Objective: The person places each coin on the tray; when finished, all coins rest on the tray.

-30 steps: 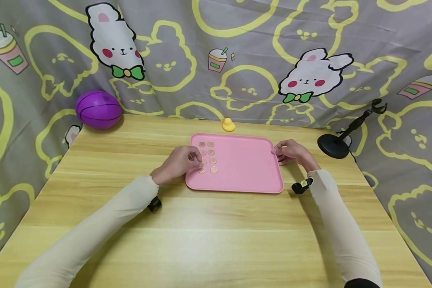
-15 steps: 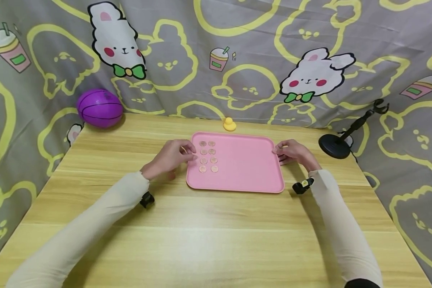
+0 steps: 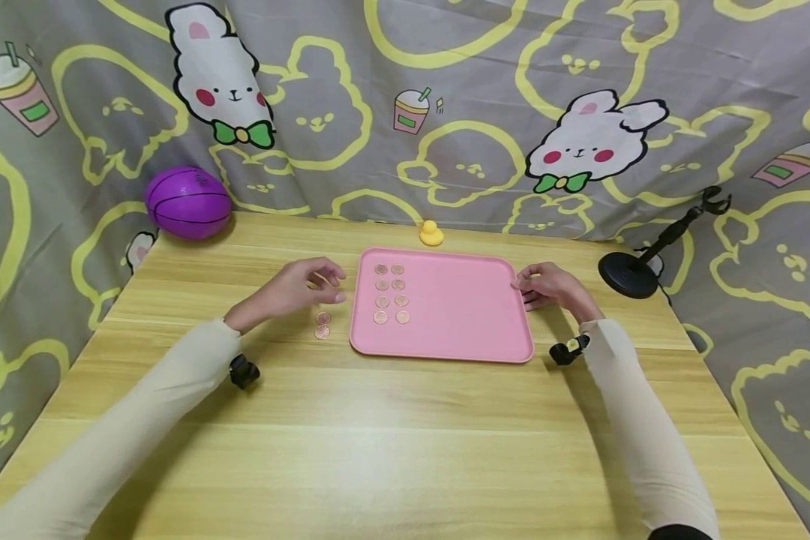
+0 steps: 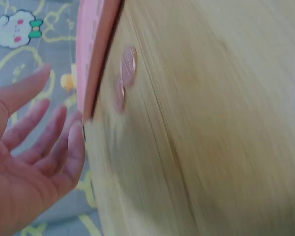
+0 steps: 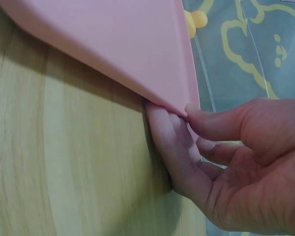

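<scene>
Two coins (image 3: 322,325) lie on the surface by the relaxed, empty left hand (image 3: 297,289), while the right hand (image 3: 547,285) pinches the pink tray (image 3: 459,330) rim, apparently steadying it.

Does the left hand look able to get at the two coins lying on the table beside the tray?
Probably yes. The left hand hovers open just above the two coins, which lie bare on the table left of the pink tray; nothing lies between.

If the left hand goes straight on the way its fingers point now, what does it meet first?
Probably the left rim of the pink tray. The left hand points its fingers right, toward that edge. The two coins on the table lie nearer the person, likely beside that line; depth is unclear.
</scene>
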